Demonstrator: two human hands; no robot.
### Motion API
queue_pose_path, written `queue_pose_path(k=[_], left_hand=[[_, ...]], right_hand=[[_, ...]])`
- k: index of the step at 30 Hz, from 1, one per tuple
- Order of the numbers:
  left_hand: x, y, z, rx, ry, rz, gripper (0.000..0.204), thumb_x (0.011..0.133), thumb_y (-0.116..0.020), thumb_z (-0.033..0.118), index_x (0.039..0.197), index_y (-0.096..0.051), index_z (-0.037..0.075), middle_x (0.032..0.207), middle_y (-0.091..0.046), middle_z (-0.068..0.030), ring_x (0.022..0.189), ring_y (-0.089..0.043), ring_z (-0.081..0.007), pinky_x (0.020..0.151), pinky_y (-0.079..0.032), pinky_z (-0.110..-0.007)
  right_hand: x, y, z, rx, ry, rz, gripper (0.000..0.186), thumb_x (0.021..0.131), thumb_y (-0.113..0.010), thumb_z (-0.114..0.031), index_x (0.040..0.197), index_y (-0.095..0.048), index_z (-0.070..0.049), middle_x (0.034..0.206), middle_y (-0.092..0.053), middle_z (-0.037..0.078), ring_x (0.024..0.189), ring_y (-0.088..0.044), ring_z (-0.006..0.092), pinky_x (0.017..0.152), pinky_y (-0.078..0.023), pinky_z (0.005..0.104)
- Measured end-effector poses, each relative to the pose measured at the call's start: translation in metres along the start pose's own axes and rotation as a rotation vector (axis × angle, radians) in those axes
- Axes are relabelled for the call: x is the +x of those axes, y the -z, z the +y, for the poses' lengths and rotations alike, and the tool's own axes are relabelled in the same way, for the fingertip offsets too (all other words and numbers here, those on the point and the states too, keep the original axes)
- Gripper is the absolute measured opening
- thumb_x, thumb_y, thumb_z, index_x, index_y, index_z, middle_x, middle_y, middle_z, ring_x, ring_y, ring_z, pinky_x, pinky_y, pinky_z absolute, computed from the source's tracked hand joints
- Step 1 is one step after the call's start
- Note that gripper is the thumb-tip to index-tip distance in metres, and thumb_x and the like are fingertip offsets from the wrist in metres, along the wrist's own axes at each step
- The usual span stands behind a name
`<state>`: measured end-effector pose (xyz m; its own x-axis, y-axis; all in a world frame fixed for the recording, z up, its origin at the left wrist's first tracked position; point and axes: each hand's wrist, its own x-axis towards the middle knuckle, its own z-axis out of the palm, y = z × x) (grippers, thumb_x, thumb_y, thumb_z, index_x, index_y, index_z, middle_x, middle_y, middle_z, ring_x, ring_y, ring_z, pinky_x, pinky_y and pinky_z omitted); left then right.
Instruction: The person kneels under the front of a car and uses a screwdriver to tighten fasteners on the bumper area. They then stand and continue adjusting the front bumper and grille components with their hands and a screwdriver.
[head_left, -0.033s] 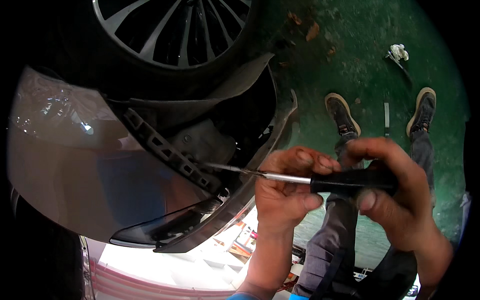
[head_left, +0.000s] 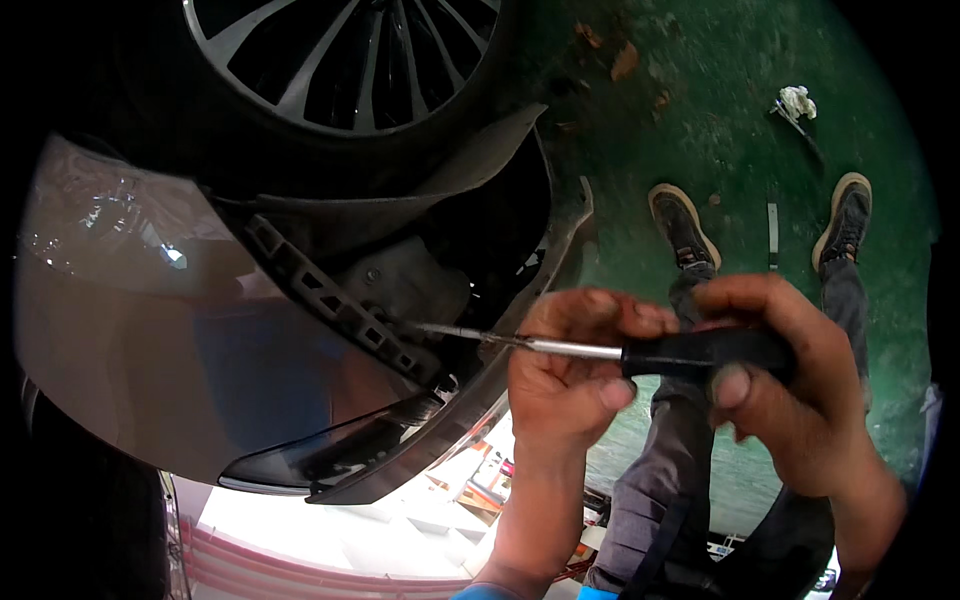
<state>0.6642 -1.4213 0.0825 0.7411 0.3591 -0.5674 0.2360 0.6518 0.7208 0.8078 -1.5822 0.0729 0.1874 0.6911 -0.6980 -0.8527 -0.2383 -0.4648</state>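
Note:
My right hand point(head_left: 790, 380) is closed round the black handle of a screwdriver point(head_left: 700, 358), with the thumb pressed against the handle's near side. Its silver shank and thin, darkened tip point left toward the open corner of a car body. My left hand point(head_left: 565, 365) is curled round the shank just ahead of the handle, thumb below and fingers above. The tip lies in front of a slotted dark bracket point(head_left: 330, 300) along the edge of the car's painted panel point(head_left: 170, 330). Whether it touches anything there I cannot tell.
A spoked wheel point(head_left: 350, 60) stands at the far left, with a bent-back dark liner point(head_left: 450, 175) beneath it. A lamp point(head_left: 320, 450) sits at the panel's near end. On the green floor point(head_left: 720, 130) lie a flat metal strip point(head_left: 773, 235) and a crumpled white rag point(head_left: 797, 103).
My left fingers and the screwdriver have shifted very slightly. The right hand keeps its grip on the handle.

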Motion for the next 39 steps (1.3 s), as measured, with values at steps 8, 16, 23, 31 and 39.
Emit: queue_pose_path(k=[8,16,23,31,39], left_hand=[[0.012,0.049,0.026,-0.834,-0.329,0.361,0.03,0.091,-0.061,0.011,0.121,-0.06,0.007,0.122,-0.064,-0.0053,0.116,-0.057,-0.0184,0.104,-0.043,-0.04],[0.038,0.044,0.024,-1.147,-0.531,0.157,0.026,0.08,-0.071,0.006,0.106,-0.066,0.003,0.108,-0.069,-0.008,0.105,-0.063,-0.0189,0.103,-0.043,-0.04],[0.047,0.054,0.024,-1.233,-0.597,0.045,0.018,0.076,-0.072,0.001,0.093,-0.069,0.001,0.097,-0.072,-0.0091,0.098,-0.065,-0.0177,0.099,-0.044,-0.038],[0.05,0.053,0.013,-1.114,-0.636,0.15,0.02,0.085,-0.061,0.015,0.093,-0.067,-0.003,0.1,-0.07,-0.0138,0.098,-0.062,-0.023,0.101,-0.042,-0.039],[-0.078,0.023,-0.085,-0.732,-0.195,0.299,0.032,0.084,-0.065,0.017,0.11,-0.056,0.001,0.11,-0.06,-0.0147,0.105,-0.058,-0.0299,0.093,-0.046,-0.041]], right_hand=[[0.01,-0.007,0.017,0.058,0.026,0.063,0.038,0.07,-0.075,-0.01,0.103,-0.059,0.001,0.096,-0.059,0.008,0.081,-0.056,0.0119,0.07,-0.044,0.0242],[0.016,-0.008,0.013,0.062,0.07,0.24,0.035,0.072,-0.074,-0.01,0.101,-0.058,0.0,0.099,-0.059,0.009,0.082,-0.056,0.013,0.07,-0.044,0.0246],[0.012,-0.008,0.009,0.006,0.142,0.336,0.032,0.073,-0.073,-0.01,0.099,-0.058,-0.001,0.102,-0.058,0.009,0.083,-0.055,0.0139,0.07,-0.045,0.025],[-0.018,0.023,-0.003,-0.034,0.287,0.411,0.028,0.074,-0.073,-0.01,0.097,-0.057,-0.002,0.105,-0.058,0.01,0.085,-0.055,0.0149,0.07,-0.045,0.0253],[-0.102,0.076,0.001,-0.058,0.373,0.312,0.032,0.077,-0.073,-0.011,0.102,-0.056,-0.003,0.106,-0.058,0.01,0.083,-0.056,0.0141,0.066,-0.046,0.024]])
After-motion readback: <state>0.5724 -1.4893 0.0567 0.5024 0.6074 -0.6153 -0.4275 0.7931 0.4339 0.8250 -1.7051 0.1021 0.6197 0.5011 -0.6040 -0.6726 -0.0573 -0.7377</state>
